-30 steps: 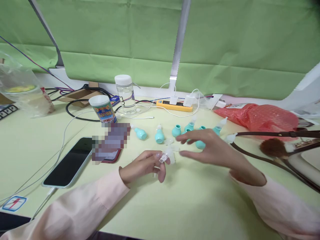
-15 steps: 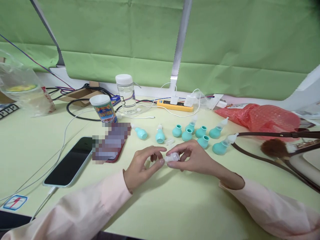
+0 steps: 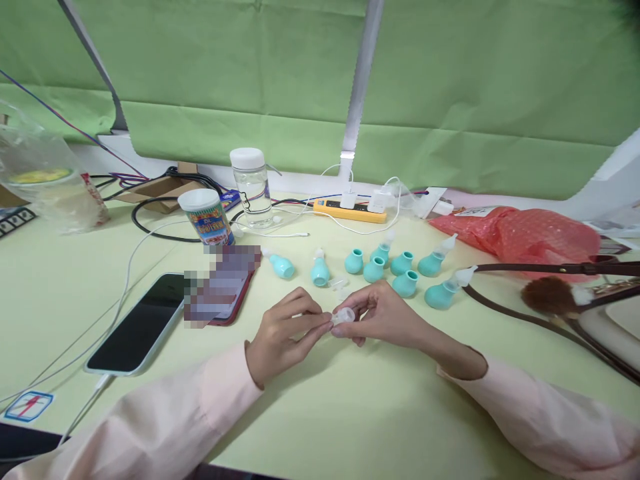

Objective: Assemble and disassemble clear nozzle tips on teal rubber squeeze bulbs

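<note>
A small clear plastic nozzle piece [image 3: 345,316] is between my hands, above the near part of the table. My right hand [image 3: 383,317] pinches its wider end between thumb and fingers. At the narrow left end, the fingertips of my left hand [image 3: 290,328] are closed on the piece. Just behind lie small loose clear parts [image 3: 339,283]. Beyond them stand several teal rubber bulbs without nozzles, one of them the open bulb [image 3: 374,270]. Other bulbs carry clear tips, such as the nasal aspirator [image 3: 443,293] on the right and the aspirator [image 3: 320,270] nearer the middle.
Left of my hands lie a black-screened phone [image 3: 137,325] on a cable and a red-cased phone [image 3: 225,287]. A paper cup [image 3: 206,217], a water bottle [image 3: 251,190] and a yellow power strip [image 3: 350,211] stand behind. A red plastic bag [image 3: 520,237] and a brown strap [image 3: 545,269] lie right.
My left fingers have come together on the nozzle piece's narrow end; before, they were more spread. The nozzle piece has turned slightly in my right hand.
</note>
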`<action>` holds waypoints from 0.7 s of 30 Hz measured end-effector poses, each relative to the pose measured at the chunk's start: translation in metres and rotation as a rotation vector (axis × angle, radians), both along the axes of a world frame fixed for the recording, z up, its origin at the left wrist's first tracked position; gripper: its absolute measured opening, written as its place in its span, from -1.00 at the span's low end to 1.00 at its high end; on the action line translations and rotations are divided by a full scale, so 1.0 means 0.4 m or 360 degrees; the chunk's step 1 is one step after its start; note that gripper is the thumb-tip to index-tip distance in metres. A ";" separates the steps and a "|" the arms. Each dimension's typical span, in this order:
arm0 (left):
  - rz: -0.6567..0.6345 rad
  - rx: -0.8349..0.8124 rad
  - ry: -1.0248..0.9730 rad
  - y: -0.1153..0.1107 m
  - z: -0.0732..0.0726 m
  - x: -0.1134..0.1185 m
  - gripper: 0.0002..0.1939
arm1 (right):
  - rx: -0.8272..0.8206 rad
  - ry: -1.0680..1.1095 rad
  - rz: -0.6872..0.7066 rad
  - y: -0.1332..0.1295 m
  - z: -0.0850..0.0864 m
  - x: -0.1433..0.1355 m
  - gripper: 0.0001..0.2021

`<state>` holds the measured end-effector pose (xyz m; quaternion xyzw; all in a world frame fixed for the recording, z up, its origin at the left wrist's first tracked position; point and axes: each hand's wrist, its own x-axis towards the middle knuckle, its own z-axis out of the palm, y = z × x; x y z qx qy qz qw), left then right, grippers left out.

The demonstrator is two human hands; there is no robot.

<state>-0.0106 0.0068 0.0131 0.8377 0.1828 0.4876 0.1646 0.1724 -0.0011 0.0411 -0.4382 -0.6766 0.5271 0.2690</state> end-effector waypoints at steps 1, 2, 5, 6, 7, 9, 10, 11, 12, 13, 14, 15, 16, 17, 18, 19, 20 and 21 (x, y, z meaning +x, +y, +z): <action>-0.0044 -0.0088 0.0014 0.004 0.003 -0.001 -0.85 | 0.0011 -0.0020 0.0015 -0.001 0.002 0.001 -0.78; -0.0091 -0.0178 0.0036 0.007 0.006 -0.002 -0.88 | 0.0016 -0.0043 0.0031 -0.002 0.005 0.002 -0.78; -0.0178 -0.0344 0.0099 0.014 0.014 -0.004 -0.92 | 0.0020 -0.0112 0.0078 -0.004 0.010 0.005 -0.77; -0.0183 -0.0345 0.0125 0.014 0.015 -0.005 -0.92 | 0.0025 -0.0131 0.0096 -0.004 0.011 0.007 -0.77; -0.0179 -0.0315 0.0158 0.013 0.016 -0.005 -0.92 | 0.0035 -0.0149 0.0113 -0.004 0.011 0.008 -0.77; -0.0153 -0.0173 0.0242 0.010 0.015 -0.004 -0.91 | 0.0066 -0.0179 0.0145 -0.002 0.011 0.011 -0.78; -0.0138 -0.0077 0.0295 0.008 0.013 -0.003 -0.91 | 0.0069 -0.0189 0.0162 -0.001 0.010 0.012 -0.78; -0.0123 0.0023 0.0347 0.006 0.011 -0.002 -0.90 | 0.0061 -0.0193 0.0181 0.001 0.010 0.014 -0.79; -0.0105 0.0117 0.0391 0.004 0.008 -0.002 -0.90 | 0.0047 -0.0190 0.0201 0.003 0.009 0.015 -0.79; -0.0091 0.0197 0.0419 0.004 0.005 -0.002 -0.90 | 0.0032 -0.0183 0.0219 0.004 0.008 0.015 -0.79; -0.0082 0.0251 0.0429 0.004 0.003 -0.002 -0.90 | 0.0017 -0.0174 0.0232 0.005 0.008 0.016 -0.79; -0.0081 0.0271 0.0421 0.004 0.000 -0.002 -0.90 | 0.0007 -0.0166 0.0236 0.006 0.007 0.016 -0.78; -0.0087 0.0259 0.0391 0.005 -0.002 -0.003 -0.90 | 0.0003 -0.0161 0.0231 0.006 0.006 0.015 -0.78; -0.0098 0.0220 0.0347 0.007 -0.003 -0.004 -0.91 | 0.0004 -0.0158 0.0219 0.006 0.006 0.015 -0.77; -0.0114 0.0163 0.0298 0.008 -0.004 -0.005 -0.91 | 0.0006 -0.0157 0.0205 0.005 0.006 0.014 -0.77; -0.0135 0.0096 0.0250 0.009 -0.004 -0.006 -0.92 | 0.0005 -0.0155 0.0196 0.004 0.007 0.013 -0.77; -0.0158 0.0023 0.0208 0.009 -0.004 -0.006 -0.92 | 0.0003 -0.0151 0.0192 0.003 0.008 0.013 -0.77; -0.0179 -0.0043 0.0172 0.009 -0.003 -0.006 -0.92 | 0.0000 -0.0147 0.0193 0.002 0.009 0.012 -0.78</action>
